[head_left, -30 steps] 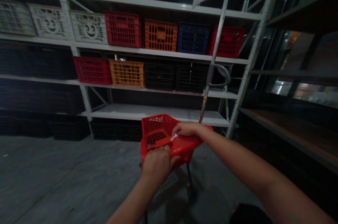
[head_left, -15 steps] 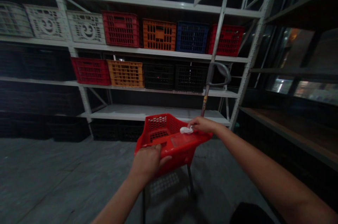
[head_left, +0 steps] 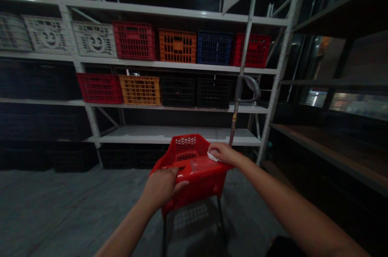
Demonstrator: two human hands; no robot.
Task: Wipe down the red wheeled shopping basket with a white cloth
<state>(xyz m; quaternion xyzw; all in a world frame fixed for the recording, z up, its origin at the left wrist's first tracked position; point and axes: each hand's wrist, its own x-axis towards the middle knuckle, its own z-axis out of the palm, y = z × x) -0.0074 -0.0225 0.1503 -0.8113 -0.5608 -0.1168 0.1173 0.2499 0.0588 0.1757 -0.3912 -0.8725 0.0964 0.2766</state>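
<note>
A red plastic shopping cart [head_left: 200, 184] on dark metal legs stands in front of me, its perforated basket facing the shelves. My left hand [head_left: 162, 184] is wrapped round the left part of the cart's rear edge, thumb on the near side. On the right part of the same edge, my right hand [head_left: 222, 154] has its fingers closed on a crumpled white cloth [head_left: 213, 156], which lies against the red surface. A pale rectangular panel [head_left: 202, 164] sits on the edge between the hands. Most of the cloth is hidden under my fingers.
Behind the cart runs a white metal shelf rack [head_left: 182, 132] with red, orange, blue, white and black crates, such as an orange crate [head_left: 178, 46]. A metal pole with a grey loop handle [head_left: 253, 89] rises beside the cart. Brown shelves [head_left: 330, 152] border the right side.
My right hand has slid the white cloth a little left and toward me along the cart's edge, and now covers more of it. My left hand keeps its grip. The view has shifted slightly.
</note>
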